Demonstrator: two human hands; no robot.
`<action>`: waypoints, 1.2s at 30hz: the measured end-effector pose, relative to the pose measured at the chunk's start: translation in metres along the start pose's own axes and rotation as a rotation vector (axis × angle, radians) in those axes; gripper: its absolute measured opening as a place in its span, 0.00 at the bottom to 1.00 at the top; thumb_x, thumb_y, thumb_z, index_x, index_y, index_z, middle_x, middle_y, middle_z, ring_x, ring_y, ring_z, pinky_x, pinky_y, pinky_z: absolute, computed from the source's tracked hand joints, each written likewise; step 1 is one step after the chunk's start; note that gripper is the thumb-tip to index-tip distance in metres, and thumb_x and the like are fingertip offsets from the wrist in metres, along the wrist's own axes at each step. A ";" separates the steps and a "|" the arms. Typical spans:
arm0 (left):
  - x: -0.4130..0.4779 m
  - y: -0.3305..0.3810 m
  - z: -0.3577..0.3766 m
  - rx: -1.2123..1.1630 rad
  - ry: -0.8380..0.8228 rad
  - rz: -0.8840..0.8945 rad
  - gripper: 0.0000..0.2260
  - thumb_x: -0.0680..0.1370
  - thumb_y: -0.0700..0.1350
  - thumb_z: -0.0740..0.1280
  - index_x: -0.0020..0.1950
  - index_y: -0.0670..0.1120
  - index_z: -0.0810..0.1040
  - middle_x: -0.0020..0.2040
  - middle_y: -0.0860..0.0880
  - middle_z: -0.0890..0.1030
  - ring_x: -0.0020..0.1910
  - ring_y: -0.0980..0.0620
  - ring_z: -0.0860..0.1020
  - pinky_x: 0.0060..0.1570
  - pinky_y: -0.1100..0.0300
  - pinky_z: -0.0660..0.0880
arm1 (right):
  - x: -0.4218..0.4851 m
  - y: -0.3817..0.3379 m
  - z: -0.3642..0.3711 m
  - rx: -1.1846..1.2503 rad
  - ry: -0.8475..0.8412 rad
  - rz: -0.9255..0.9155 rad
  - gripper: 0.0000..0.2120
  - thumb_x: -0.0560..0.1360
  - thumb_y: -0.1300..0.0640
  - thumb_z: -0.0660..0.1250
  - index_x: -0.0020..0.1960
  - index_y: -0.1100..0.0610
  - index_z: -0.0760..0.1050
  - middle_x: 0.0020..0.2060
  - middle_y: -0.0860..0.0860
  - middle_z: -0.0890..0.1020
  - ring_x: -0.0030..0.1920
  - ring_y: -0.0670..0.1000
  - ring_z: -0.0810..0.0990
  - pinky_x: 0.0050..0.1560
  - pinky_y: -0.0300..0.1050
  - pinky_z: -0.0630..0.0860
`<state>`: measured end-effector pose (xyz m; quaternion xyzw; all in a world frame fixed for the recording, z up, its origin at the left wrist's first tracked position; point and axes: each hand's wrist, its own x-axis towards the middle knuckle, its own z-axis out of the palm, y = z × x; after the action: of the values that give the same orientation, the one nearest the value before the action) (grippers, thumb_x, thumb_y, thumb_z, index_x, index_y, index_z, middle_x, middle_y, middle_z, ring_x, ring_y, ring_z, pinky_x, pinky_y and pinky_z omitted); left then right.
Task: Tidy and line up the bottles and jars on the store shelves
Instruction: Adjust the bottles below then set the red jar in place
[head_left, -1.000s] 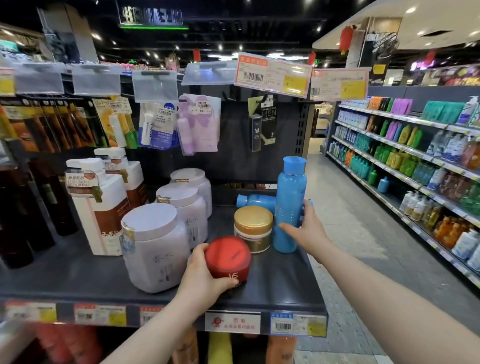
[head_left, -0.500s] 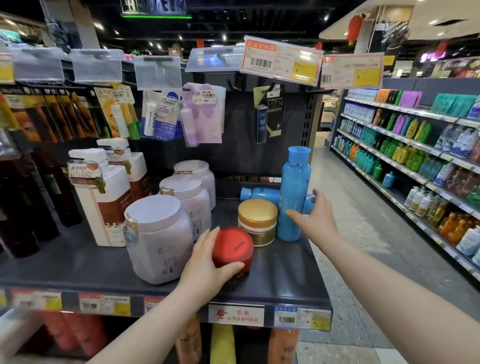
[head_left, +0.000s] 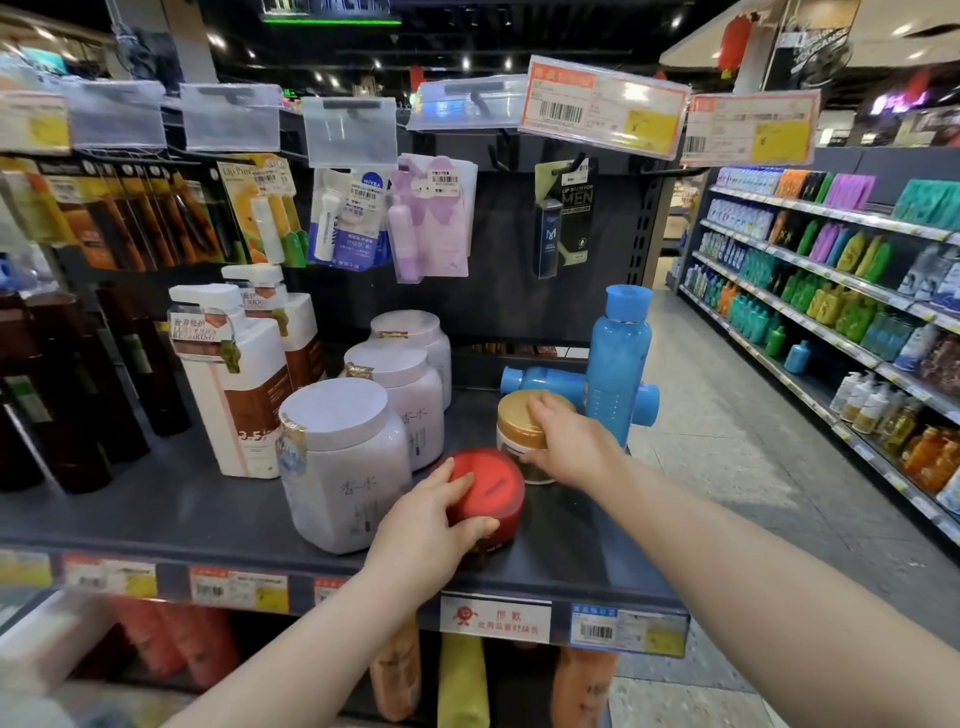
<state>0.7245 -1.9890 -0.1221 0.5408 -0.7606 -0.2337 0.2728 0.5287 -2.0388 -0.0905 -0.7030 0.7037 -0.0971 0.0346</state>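
While the left hand (head_left: 423, 525) wraps the red-lidded jar (head_left: 488, 491) at the shelf (head_left: 156, 512) front, lower centre of frame, the right hand (head_left: 563, 441) curls on the gold-lidded jar (head_left: 524, 431) just behind and right. Both jars stand upright, touching or nearly. Right of them, one blue bottle (head_left: 618, 364) stands; another (head_left: 545, 382) lies crosswise behind, partly hidden. Red jar's label unreadable.
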 end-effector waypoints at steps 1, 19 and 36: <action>0.000 0.000 -0.001 0.001 -0.005 -0.001 0.28 0.71 0.54 0.70 0.70 0.54 0.68 0.74 0.57 0.60 0.72 0.55 0.62 0.67 0.62 0.58 | 0.000 0.000 -0.001 -0.017 0.008 -0.009 0.34 0.73 0.47 0.67 0.73 0.54 0.56 0.74 0.50 0.58 0.64 0.58 0.72 0.59 0.50 0.71; -0.008 -0.006 -0.020 0.226 -0.124 0.048 0.31 0.71 0.53 0.70 0.71 0.61 0.63 0.74 0.60 0.58 0.71 0.55 0.62 0.68 0.56 0.62 | -0.096 0.001 -0.027 -0.104 -0.045 -0.037 0.28 0.69 0.44 0.70 0.67 0.49 0.67 0.67 0.48 0.70 0.60 0.54 0.74 0.55 0.48 0.73; 0.007 -0.003 -0.021 -0.085 -0.305 0.095 0.28 0.72 0.47 0.71 0.71 0.56 0.66 0.76 0.53 0.55 0.74 0.51 0.57 0.73 0.51 0.56 | -0.113 0.025 -0.036 0.233 -0.126 0.047 0.38 0.66 0.44 0.72 0.72 0.47 0.59 0.70 0.50 0.62 0.67 0.50 0.65 0.65 0.44 0.64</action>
<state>0.7384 -1.9974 -0.1073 0.4504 -0.8074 -0.3317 0.1878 0.4989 -1.9232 -0.0701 -0.6822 0.7004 -0.1329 0.1626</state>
